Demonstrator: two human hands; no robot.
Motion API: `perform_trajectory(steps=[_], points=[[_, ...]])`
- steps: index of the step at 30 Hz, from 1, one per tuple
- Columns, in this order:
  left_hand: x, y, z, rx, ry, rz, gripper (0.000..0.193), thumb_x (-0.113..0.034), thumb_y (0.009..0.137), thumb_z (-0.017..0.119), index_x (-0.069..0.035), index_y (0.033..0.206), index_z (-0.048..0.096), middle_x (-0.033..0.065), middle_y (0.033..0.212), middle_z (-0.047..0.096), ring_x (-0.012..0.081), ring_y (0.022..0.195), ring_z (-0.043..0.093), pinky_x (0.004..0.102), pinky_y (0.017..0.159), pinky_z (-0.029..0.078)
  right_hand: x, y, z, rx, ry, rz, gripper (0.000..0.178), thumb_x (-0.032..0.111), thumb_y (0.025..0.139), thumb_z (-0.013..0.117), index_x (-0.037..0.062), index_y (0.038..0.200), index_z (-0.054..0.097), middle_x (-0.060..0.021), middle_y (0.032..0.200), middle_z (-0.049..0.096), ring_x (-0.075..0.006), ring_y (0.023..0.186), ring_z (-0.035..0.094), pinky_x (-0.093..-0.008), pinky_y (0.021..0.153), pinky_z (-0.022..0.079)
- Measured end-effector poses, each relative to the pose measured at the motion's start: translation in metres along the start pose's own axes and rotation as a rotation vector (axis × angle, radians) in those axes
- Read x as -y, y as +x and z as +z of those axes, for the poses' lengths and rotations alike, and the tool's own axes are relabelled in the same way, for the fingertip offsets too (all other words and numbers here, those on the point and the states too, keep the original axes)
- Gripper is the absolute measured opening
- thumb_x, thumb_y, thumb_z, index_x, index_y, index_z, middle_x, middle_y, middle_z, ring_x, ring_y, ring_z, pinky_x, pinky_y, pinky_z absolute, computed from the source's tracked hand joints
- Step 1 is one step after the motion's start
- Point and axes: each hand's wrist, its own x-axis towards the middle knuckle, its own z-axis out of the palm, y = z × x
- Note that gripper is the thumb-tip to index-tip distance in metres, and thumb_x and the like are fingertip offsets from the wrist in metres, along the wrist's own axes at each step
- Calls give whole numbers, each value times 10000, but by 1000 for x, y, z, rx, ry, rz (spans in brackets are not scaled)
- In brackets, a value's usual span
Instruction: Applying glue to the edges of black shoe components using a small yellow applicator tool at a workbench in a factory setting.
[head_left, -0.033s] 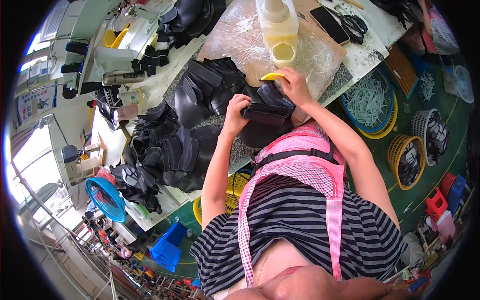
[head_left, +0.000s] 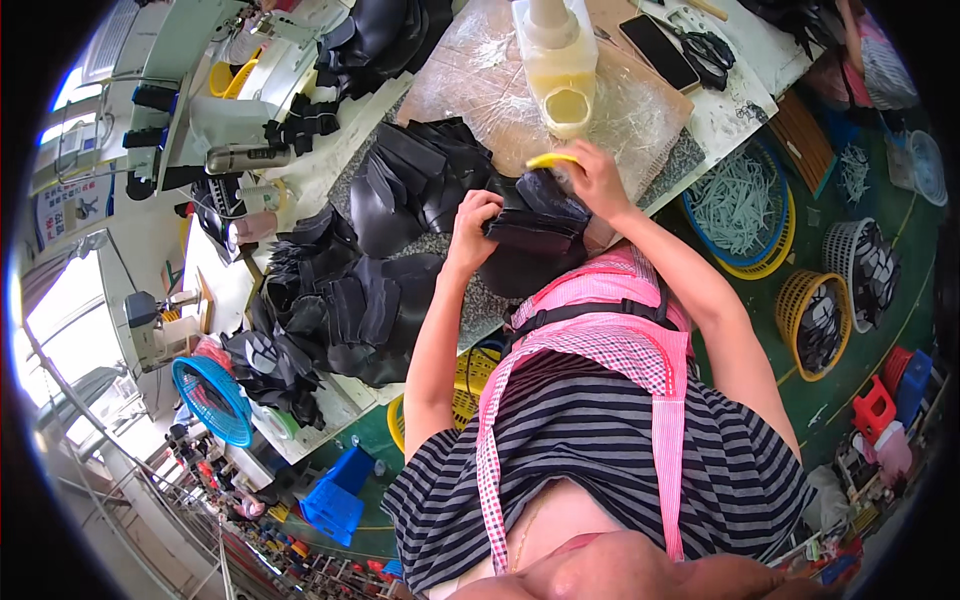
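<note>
My left hand [head_left: 473,228] is closed on the left edge of a stack of black leather-like pieces [head_left: 540,235], held at the table's edge in front of my apron. Above the stack's right part, my right hand [head_left: 592,182] is closed around a slim, curved yellow tool [head_left: 550,159], whose exact kind I cannot make out. The tool points left, near the stack's far edge. Just beyond it stands a translucent plastic bottle [head_left: 553,75] with a cut opening and yellowish contents. More black pieces [head_left: 425,170] lie fanned out to the left of the stack.
A whitish-stained board [head_left: 460,80] lies under the bottle. On its right are a phone [head_left: 660,50] and black-handled scissors [head_left: 708,55]. Baskets of strips [head_left: 738,205] and black pieces [head_left: 812,325] stand on the floor at right. A blue basket [head_left: 212,400] sits at the left.
My right hand and the yellow tool have shifted slightly toward me and right, away from the bottle's opening. My left hand stays on the stack.
</note>
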Motion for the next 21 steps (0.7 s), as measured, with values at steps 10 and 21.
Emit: perform_trajectory(steps=[10, 21], points=[[-6, 19, -16, 147, 69, 7, 254, -42, 631, 756, -8, 806, 576, 150, 1392, 504, 369, 1255, 429, 431, 1038, 375, 4, -78, -94, 41, 68, 275, 60, 17, 861, 658, -1, 908, 690, -101, 810, 639, -270, 711, 625, -323, 663, 484], [-19, 21, -18, 212, 126, -71, 306, -43, 616, 758, -40, 871, 589, 83, 1234, 592, 327, 1161, 488, 425, 978, 372, 3, -42, -105, -40, -23, 266, 101, 72, 874, 677, -12, 928, 672, -101, 812, 622, -216, 692, 618, -298, 625, 460]])
